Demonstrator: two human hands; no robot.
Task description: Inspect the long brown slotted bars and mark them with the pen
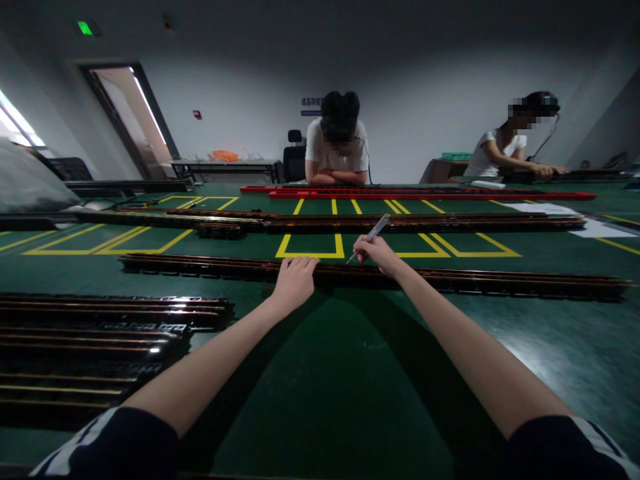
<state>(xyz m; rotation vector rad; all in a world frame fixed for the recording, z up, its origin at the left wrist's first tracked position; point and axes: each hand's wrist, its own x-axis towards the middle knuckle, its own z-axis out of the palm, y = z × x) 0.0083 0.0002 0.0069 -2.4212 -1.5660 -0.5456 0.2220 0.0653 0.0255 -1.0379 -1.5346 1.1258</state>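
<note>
A long dark rail with copper-coloured strips lies across the green table in front of me. My left hand is closed over the rail near its middle, fingers bent over the far edge. To the right of it, my right hand grips a small slim screwdriver with a clear handle. The tool is tilted, and its thin shaft points down and left to the rail's top. Whether the tip touches the rail I cannot tell.
Several similar rails lie stacked at the left. Beyond mine lies another row of dark rails, then red rails. White papers lie at the right. One person leans on the far edge; another works at the right.
</note>
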